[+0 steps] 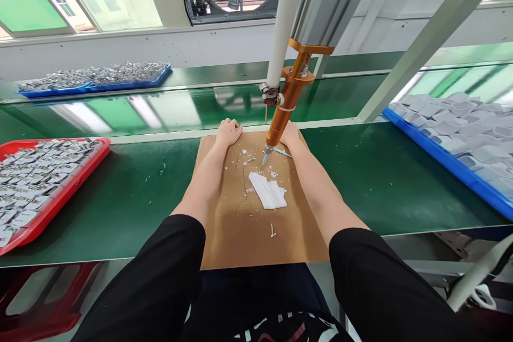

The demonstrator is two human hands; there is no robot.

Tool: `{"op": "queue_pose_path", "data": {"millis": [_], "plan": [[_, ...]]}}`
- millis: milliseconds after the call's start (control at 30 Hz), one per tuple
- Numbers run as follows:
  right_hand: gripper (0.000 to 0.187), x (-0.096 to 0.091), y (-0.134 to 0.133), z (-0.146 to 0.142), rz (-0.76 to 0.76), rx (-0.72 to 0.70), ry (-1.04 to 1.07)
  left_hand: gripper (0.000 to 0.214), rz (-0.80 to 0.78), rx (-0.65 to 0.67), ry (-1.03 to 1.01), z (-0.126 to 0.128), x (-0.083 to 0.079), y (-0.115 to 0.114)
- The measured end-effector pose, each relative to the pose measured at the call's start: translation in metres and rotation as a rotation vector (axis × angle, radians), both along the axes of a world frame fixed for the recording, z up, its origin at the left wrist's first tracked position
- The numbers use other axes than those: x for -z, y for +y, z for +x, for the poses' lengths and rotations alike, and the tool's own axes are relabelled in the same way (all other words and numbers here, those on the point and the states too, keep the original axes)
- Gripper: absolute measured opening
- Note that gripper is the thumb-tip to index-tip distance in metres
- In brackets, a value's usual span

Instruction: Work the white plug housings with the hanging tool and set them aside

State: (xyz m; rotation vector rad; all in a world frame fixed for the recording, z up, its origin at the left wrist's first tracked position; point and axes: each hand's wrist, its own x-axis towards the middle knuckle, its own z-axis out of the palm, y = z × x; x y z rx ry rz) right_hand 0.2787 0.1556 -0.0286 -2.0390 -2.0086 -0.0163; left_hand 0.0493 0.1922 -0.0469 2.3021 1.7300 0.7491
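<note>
A brown cardboard sheet lies in front of me, flecked with white crumbs. At its far left corner, my left hand is closed on the edge, its fingers bent over the rim. Near the far right corner, my right hand is partly behind the dispenser, and its fingers are hidden. Between my forearms, an orange dispensing valve slants down, its pale blue nozzle tip just above the cardboard. A folded white wipe lies below the tip. A thin light-blue strip rests by my right wrist.
On the left, a red tray holds rows of small metal-and-white parts. Blue trays of metal pieces stand at the back left. A blue tray of white pieces sits right. A slanted metal post rises beside the green bench.
</note>
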Motion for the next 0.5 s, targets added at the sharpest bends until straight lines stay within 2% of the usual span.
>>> {"op": "queue_pose_path", "data": {"millis": [267, 500], "plan": [[0.039, -0.0030, -0.0022, -0.0017, -0.002, 0.004, 0.013, 0.020, -0.008, -0.005, -0.023, 0.0004, -0.0013, -0.0017], [0.033, 0.0004, -0.0026, 0.0008, 0.023, -0.014, -0.005, 0.025, -0.023, -0.005, -0.039, 0.0004, -0.0023, -0.0031]]}}
